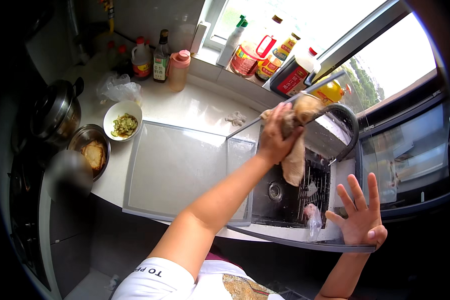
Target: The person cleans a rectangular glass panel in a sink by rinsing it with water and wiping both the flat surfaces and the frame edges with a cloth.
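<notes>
My left hand (278,135) grips a bunched tan cloth (293,162), pressed against a clear, grey-framed panel (300,242) tilted over the sink. Part of the cloth hangs down in front of the basin. At the panel's near right corner, my right hand (357,220) shows through the pane, palm up underneath it. Its thumb hooks over the edge while the other fingers spread out. A second framed panel (177,170), greyish and see-through, lies flat on the counter to the left, partly overlapped by the held one.
The dark sink (270,205) has a black curved faucet (354,132) and a wire rack. A white bowl (123,107) of chopped green food, a metal bowl (105,162) and a pot (57,112) stand left. Several bottles and a red-handled tub (247,57) line the back and windowsill.
</notes>
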Action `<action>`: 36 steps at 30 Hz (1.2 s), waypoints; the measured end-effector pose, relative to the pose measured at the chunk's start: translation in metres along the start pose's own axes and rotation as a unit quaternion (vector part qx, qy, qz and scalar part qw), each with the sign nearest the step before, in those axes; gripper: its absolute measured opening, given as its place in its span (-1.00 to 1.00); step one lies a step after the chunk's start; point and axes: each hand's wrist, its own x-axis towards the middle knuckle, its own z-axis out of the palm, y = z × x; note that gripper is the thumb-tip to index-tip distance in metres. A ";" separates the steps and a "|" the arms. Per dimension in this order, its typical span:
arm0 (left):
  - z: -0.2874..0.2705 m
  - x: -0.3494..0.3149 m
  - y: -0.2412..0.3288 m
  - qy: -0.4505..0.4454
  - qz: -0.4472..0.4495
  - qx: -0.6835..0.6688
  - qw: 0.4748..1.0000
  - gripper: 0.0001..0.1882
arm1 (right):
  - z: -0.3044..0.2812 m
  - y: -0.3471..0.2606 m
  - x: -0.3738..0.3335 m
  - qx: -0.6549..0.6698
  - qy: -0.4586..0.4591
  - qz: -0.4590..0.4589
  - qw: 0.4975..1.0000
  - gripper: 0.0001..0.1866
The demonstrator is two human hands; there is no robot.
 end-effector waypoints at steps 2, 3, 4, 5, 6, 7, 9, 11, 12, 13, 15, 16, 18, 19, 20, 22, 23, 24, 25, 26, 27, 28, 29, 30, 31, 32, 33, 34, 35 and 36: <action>0.007 -0.039 -0.072 -0.035 -0.150 0.069 0.986 -0.26 | -0.018 0.001 -0.010 -0.007 0.020 -0.023 1.000 0.20; -0.005 -0.050 -0.103 -0.032 -0.191 0.093 0.977 -0.22 | -0.017 0.005 -0.011 0.010 0.032 -0.027 0.999 0.19; -0.016 -0.058 -0.114 -0.040 -0.232 0.111 0.966 -0.18 | -0.018 0.006 -0.010 0.012 0.035 -0.029 0.999 0.19; -0.027 -0.066 -0.124 -0.041 -0.248 0.118 0.961 -0.17 | -0.019 0.008 -0.010 0.014 0.037 -0.032 0.999 0.18; -0.037 -0.075 -0.135 -0.048 -0.259 0.130 0.956 -0.17 | -0.020 0.008 -0.010 0.016 0.040 -0.032 0.999 0.18; -0.043 -0.082 -0.140 -0.055 -0.277 0.136 0.950 -0.19 | -0.019 0.007 -0.011 0.013 0.045 -0.027 0.999 0.18; -0.059 -0.094 -0.148 -0.054 -0.323 0.131 0.936 -0.22 | -0.013 0.005 -0.012 0.014 0.055 -0.022 0.998 0.18; -0.070 -0.104 -0.147 -0.071 -0.372 0.152 0.913 -0.24 | -0.009 0.006 -0.010 0.022 0.044 -0.018 0.999 0.18; -0.072 -0.111 -0.139 -0.087 -0.386 0.160 0.904 -0.24 | -0.006 0.006 -0.010 0.025 0.039 -0.017 0.999 0.19; -0.075 -0.115 -0.117 -0.082 -0.353 0.158 0.919 -0.25 | -0.003 0.007 -0.007 0.032 0.026 -0.007 0.999 0.19; -0.068 -0.114 -0.047 -0.094 -0.250 0.118 0.956 -0.28 | 0.005 0.007 -0.007 0.035 0.030 -0.006 0.999 0.19; -0.067 -0.110 -0.019 -0.112 -0.198 0.136 0.964 -0.32 | 0.010 0.007 -0.007 0.039 0.031 -0.005 0.999 0.19; -0.069 -0.076 0.050 -0.133 -0.108 0.098 0.980 -0.32 | 0.017 0.005 -0.008 -0.001 0.040 0.008 0.999 0.21; -0.076 -0.058 0.074 -0.113 -0.055 0.088 0.988 -0.30 | 0.020 0.007 -0.007 -0.017 0.037 0.025 0.999 0.22; -0.081 -0.041 0.099 -0.100 -0.051 0.008 0.994 -0.29 | 0.028 0.006 -0.007 -0.038 0.037 0.039 0.998 0.22; -0.089 0.000 0.148 -0.054 -0.071 -0.187 0.978 -0.31 | 0.038 0.009 -0.003 -0.077 0.020 0.050 0.996 0.18; -0.088 0.021 0.174 -0.058 -0.121 -0.305 0.943 -0.41 | 0.041 0.009 -0.003 -0.087 0.015 0.051 0.995 0.16; -0.081 0.038 0.196 -0.086 -0.149 -0.402 0.899 -0.49 | 0.041 0.009 -0.003 -0.099 0.014 0.052 0.994 0.13; -0.087 0.062 0.198 -0.189 -0.152 -0.482 0.842 -0.54 | 0.050 0.007 -0.003 -0.106 0.000 0.053 0.993 0.07; -0.077 0.074 0.217 -0.187 -0.137 -0.485 0.843 -0.55 | 0.051 0.009 -0.001 -0.093 -0.043 0.028 0.994 0.04; -0.074 0.075 0.221 -0.230 -0.112 -0.490 0.833 -0.56 | 0.057 0.008 -0.002 -0.106 -0.042 0.029 0.993 0.04; -0.077 0.077 0.223 -0.268 -0.083 -0.484 0.829 -0.57 | 0.065 0.011 0.001 -0.114 -0.052 0.034 0.992 0.03; -0.066 0.082 0.223 -0.304 -0.092 -0.514 0.797 -0.60 | 0.065 0.014 0.001 -0.090 -0.074 0.026 0.993 0.02; -0.056 0.090 0.224 -0.340 -0.102 -0.539 0.764 -0.63 | 0.059 0.021 0.004 -0.099 -0.100 0.011 0.990 0.00; -0.053 0.089 0.229 -0.341 -0.114 -0.406 0.840 -0.65 | 0.058 0.032 0.007 -0.110 -0.104 0.002 0.988 -0.01; -0.052 0.090 0.239 -0.332 -0.120 -0.264 0.897 -0.66 | 0.062 0.039 0.010 -0.122 -0.110 -0.007 0.986 -0.03; -0.054 0.091 0.232 -0.346 -0.105 -0.277 0.890 -0.68 | 0.066 0.045 0.015 -0.125 -0.128 -0.023 0.984 0.02; -0.057 0.091 0.240 -0.384 -0.020 -0.167 0.908 -0.67 | 0.070 0.048 0.016 -0.100 -0.102 -0.057 0.988 0.05; -0.058 0.092 0.242 -0.378 -0.111 -0.188 0.900 -0.69 | 0.075 0.051 0.017 -0.074 -0.077 -0.091 0.990 0.08; -0.057 0.093 0.244 -0.369 -0.202 -0.204 0.884 -0.70 | 0.077 0.052 0.018 -0.048 -0.052 -0.125 0.990 0.11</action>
